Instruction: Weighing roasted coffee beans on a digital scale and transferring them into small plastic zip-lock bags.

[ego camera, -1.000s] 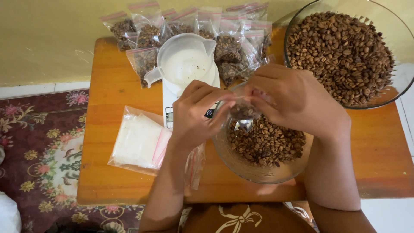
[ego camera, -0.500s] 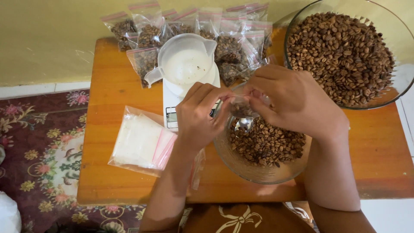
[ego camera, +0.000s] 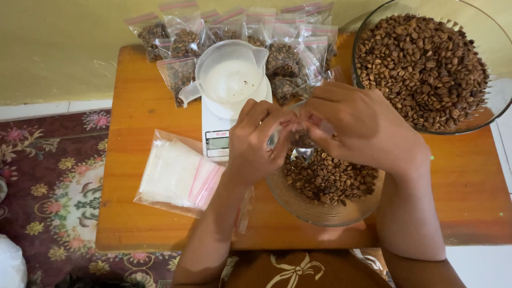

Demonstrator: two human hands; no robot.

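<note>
Both of my hands meet over a small glass bowl of coffee beans near the table's front edge. My left hand and my right hand pinch a small clear plastic bag between their fingertips. The bag is mostly hidden by my fingers, so I cannot tell what is in it. A metal spoon lies in the beans just under the bag.
A white scale bearing a plastic measuring cup stands left of my hands. A stack of empty zip bags lies on the wooden table. Filled bean bags line the back. A large glass bowl of beans sits at right.
My hands have stayed over the small bowl. My left hand has shifted slightly right, closer to the right hand, with the fingers working on the bag.
</note>
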